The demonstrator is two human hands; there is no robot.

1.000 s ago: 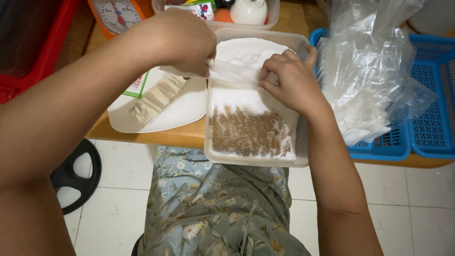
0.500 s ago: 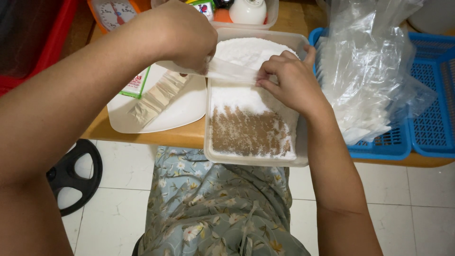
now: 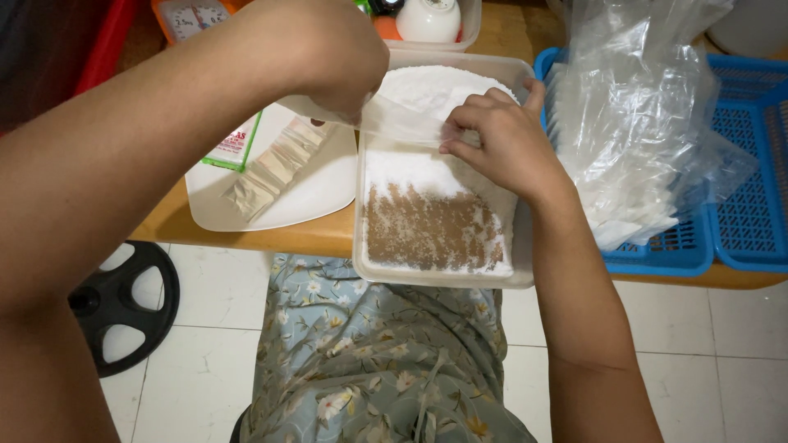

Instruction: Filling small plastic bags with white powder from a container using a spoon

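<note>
Wooden tabletop under you, pale tiles below: your left hand (image 3: pixel 328 61) and right hand (image 3: pixel 501 139) both pinch a thin clear bag (image 3: pixel 402 123), stretched between them over the tray (image 3: pixel 365 205). That film looks slippery, so a loose pinch could drop it into the fine white powder (image 3: pixel 427 90), or a nudge could tip the overhanging tray.

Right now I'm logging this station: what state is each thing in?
Small clear bag: held between both hands over the tray.
White tray: open, holding white powder, partly scraped bare.
Blue basket: stuffed with clear bags.
White plate: carrying small packets.
</note>
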